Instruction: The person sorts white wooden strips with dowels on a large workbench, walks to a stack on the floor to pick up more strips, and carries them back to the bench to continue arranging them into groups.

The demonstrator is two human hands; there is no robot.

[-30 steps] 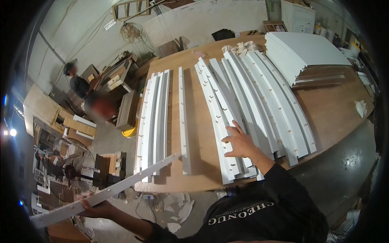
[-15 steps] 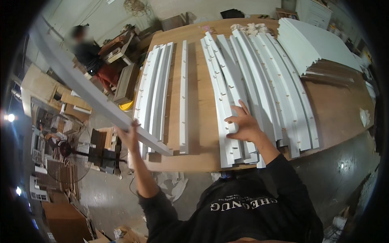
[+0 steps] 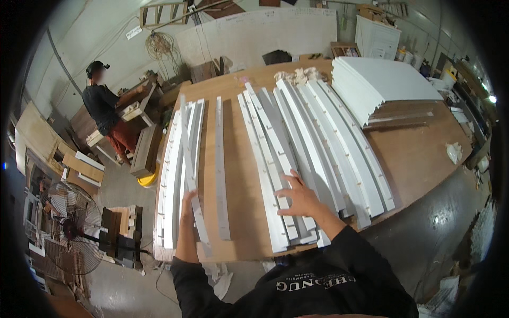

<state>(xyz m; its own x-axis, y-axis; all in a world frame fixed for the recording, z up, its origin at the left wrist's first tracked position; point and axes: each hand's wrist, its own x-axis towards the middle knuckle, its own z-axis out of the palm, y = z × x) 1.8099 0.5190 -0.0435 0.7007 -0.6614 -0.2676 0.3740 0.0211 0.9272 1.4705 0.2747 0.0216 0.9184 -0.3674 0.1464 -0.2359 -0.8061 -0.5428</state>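
My left hand [image 3: 186, 208] is closed around the lower part of a long white strip [image 3: 187, 153]. That strip stands over the left group of white strips [image 3: 170, 185], its near end close to the table's front edge. To its right, a single white strip [image 3: 221, 175] lies by itself. My right hand [image 3: 301, 197] has its fingers spread over the right group of white strips [image 3: 275, 159], thumb and fingers apart. Whether its fingertips touch a strip, I cannot tell. Small brownish pegs or tabs show along several strips.
The strips lie on a wide wooden table [image 3: 419, 153]. At its back right is a stack of white panels [image 3: 392, 79], with a crumpled cloth [image 3: 299, 76] beside it. A co-worker [image 3: 108, 108] stands at a bench back left. A floor fan [image 3: 71, 228] is at the left.
The strip in my left hand has swung from a raised slant at the far left to nearly in line with the left group. My head view has shifted; my right hand stays spread over the right group.
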